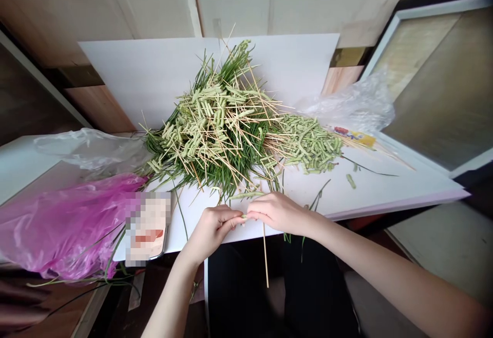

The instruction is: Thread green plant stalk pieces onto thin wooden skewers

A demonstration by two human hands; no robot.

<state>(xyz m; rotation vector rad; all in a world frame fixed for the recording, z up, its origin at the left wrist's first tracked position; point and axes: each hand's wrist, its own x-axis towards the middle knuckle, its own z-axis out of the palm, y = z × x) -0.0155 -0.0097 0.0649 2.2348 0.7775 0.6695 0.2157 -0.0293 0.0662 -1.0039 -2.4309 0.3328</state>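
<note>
My left hand [219,226] and my right hand [274,210] meet at the table's front edge, both closed in a pinch. A small piece of green bean [244,217] shows at my left fingertips. From under my right hand a thin bamboo skewer [265,261] points down past the edge; its upper end is hidden by the fingers. Just behind the hands lies a long green bean [246,194]. Beyond it rises a heap of skewered bean pieces [219,107] on dark green chive-like stalks [227,171]. Loose cut bean pieces [310,143] are piled to its right.
A pink plastic bag [77,225] and a clear bag [100,148] lie on the left. Near them a phone-like object [156,245], partly blurred out, sits at the edge of the white table [370,196]. Another clear bag [350,104] stands at the right back.
</note>
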